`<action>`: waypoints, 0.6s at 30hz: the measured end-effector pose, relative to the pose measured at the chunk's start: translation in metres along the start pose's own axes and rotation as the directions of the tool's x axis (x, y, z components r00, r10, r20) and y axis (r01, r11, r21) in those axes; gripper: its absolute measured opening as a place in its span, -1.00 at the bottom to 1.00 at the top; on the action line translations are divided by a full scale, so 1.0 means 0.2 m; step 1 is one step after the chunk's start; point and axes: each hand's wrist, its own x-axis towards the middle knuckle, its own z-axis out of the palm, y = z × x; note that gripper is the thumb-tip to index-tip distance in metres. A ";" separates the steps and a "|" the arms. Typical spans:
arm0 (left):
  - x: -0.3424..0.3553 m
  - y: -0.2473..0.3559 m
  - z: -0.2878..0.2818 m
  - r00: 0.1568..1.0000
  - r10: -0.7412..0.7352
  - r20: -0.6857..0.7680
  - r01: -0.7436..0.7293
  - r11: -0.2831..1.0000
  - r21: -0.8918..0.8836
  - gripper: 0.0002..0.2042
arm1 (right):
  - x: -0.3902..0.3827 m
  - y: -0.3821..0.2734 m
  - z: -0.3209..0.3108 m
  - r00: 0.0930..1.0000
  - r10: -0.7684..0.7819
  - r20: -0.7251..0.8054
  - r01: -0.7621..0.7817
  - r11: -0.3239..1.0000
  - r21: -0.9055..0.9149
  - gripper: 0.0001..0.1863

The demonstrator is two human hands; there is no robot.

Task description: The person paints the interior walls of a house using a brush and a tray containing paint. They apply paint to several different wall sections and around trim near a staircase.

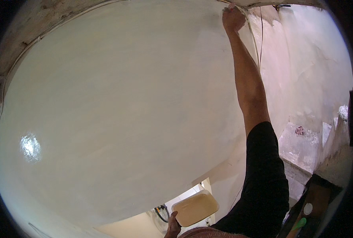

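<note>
At the lower middle, my left hand (173, 226) grips the edge of a shallow rectangular tub (196, 208), cream to tan inside. My right arm, in a black sleeve (266, 178), stretches far up along the wall. At its end my right hand (234, 20) is closed against the top right corner of a broad cream-white wall (136, 103), just under the ceiling edge. Whatever its fingers may hold is hidden or too small to name. Thin cables (255, 47) run down the wall just beside that hand.
A rough brown ceiling edge (37, 23) curves over the wall, with a thin cable along it. To the right are a pinkish-white wall (311, 59) and a pale ledge (299, 146). A dark box-like object (317, 198) with a green item (300, 224) stands at the lower right.
</note>
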 end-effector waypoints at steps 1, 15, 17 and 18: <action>0.02 -0.02 0.04 0.999 -0.010 0.034 0.010 1.000 -0.007 -0.44 | 0.07 -0.04 0.02 0.982 -0.182 -0.053 0.183 0.983 0.003 -0.73; 0.14 -0.10 0.03 0.993 0.016 0.114 -0.009 0.998 -0.058 -0.46 | -0.44 -1.68 -0.15 0.984 -0.162 0.079 0.007 0.470 0.882 -0.74; 0.14 -0.09 0.02 0.996 0.021 0.091 -0.015 0.997 -0.072 -0.46 | -0.39 -1.53 -0.03 0.939 -0.038 0.342 -0.283 0.480 0.830 -0.77; 0.14 -0.09 0.01 0.997 0.022 0.079 -0.015 0.997 -0.082 -0.47 | -0.34 -1.42 0.02 0.857 0.058 0.512 -0.505 0.296 0.811 -0.77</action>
